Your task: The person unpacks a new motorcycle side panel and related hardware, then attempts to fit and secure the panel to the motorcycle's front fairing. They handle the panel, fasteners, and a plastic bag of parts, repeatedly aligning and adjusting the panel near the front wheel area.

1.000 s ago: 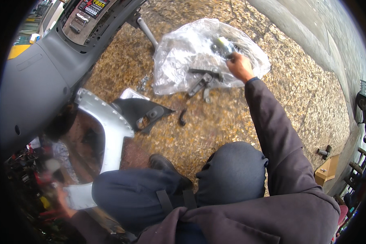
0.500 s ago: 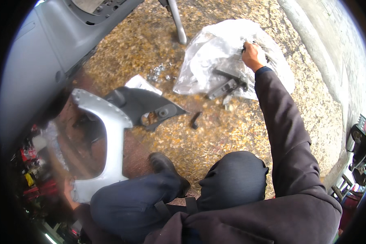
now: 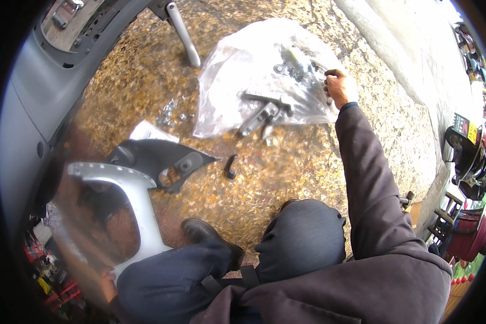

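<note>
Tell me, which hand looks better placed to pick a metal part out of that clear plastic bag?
The right hand, probably. It is stretched out and already rests on the edge of the clear plastic bag, beside the metal parts. The left hand is far back, low by the silver panel.

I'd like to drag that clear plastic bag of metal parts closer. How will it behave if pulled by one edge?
The clear plastic bag looks thin and crumpled, so it will probably stretch and fold instead of sliding as one piece. The metal parts inside look heavy, so they may shift, bunch up or tear the film. The right hand already grips its far edge.
</note>
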`<state>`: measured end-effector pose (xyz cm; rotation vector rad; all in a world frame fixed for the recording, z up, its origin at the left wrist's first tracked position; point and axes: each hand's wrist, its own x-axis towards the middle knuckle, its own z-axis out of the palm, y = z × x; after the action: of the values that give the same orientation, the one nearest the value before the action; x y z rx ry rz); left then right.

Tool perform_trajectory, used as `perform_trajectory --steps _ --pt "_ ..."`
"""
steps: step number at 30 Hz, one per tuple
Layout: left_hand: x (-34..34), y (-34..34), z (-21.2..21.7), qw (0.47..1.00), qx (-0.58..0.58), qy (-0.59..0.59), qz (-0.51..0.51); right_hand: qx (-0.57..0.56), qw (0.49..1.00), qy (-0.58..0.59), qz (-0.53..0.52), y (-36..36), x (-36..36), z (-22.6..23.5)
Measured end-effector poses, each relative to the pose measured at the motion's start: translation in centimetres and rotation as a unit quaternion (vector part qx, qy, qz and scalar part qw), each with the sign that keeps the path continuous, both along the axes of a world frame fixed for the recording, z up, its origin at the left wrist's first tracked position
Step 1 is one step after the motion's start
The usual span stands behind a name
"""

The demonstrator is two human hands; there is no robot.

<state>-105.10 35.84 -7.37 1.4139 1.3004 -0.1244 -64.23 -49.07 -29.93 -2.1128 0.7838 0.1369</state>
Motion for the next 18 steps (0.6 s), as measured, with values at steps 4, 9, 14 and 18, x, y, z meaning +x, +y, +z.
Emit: perform_trajectory --steps 4,9,14,18 --pt "0.2 -0.2 -2.0 1.0 0.002 0.025 0.007 -0.151 0.983 -0.008 0.106 -1.6 0.4 -0.8" --pt "0.8 -0.6 -3.4 0.999 0.009 0.041 0.013 -0.151 0.975 -0.056 0.156 0.4 2.8 -1.7" --pt "1.2 -0.5 -4.1 0.999 0.02 0.049 0.01 -0.128 0.944 -0.115 0.283 6.5 4.4 -2.4" --pt "1.2 -0.2 -4.3 0.998 0.028 0.052 0.008 -0.266 0.899 -0.076 0.339 9.4 4.8 -2.1"
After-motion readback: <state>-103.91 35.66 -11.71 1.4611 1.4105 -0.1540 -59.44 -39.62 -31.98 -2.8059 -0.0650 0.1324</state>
